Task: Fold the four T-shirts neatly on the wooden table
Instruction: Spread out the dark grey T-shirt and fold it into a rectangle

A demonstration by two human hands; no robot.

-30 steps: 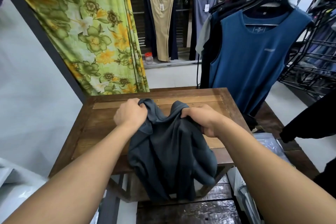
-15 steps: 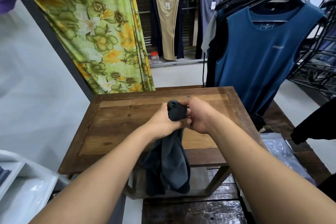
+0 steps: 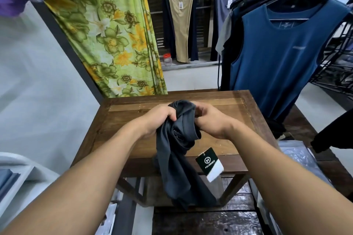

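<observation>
Both hands, left hand and right hand, clutch a bunched dark T-shirt (tag dangling), seemingly above the wooden table.

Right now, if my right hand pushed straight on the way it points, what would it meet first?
The right hand would meet the dark T-shirt it holds, then probably the left hand.

The T-shirt hangs between the left grip and right grip above the worktop, its lower part dropping over the near edge, a tag to its right; a curtain hangs behind the worktop's far left corner; a sleeveless top hangs beyond its right side.
</observation>
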